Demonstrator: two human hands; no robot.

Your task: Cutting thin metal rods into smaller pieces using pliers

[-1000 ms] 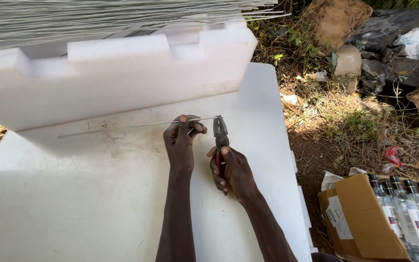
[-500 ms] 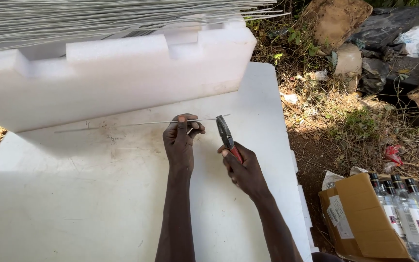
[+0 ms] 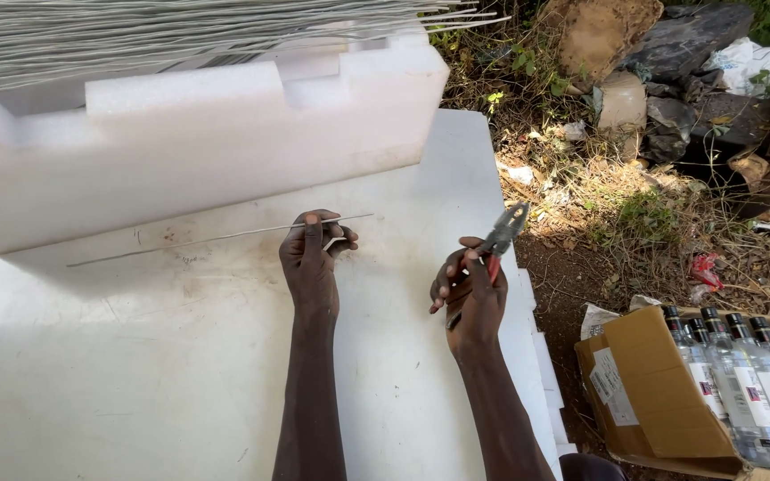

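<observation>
On the white board (image 3: 135, 374), the left hand (image 3: 312, 258) pinches a thin wire (image 3: 216, 237) flat; the right hand (image 3: 470, 298) grips pliers (image 3: 501, 236) off to the side. Best pin the wire firmly so it cannot roll.

A flat white board (image 3: 135, 374) is filling the lower left, bearing a thin wire (image 3: 216, 238) at centre and a foam block (image 3: 189, 142) at upper left.

Head view, steeply down, close over white board (image 3: 135, 374)
</observation>
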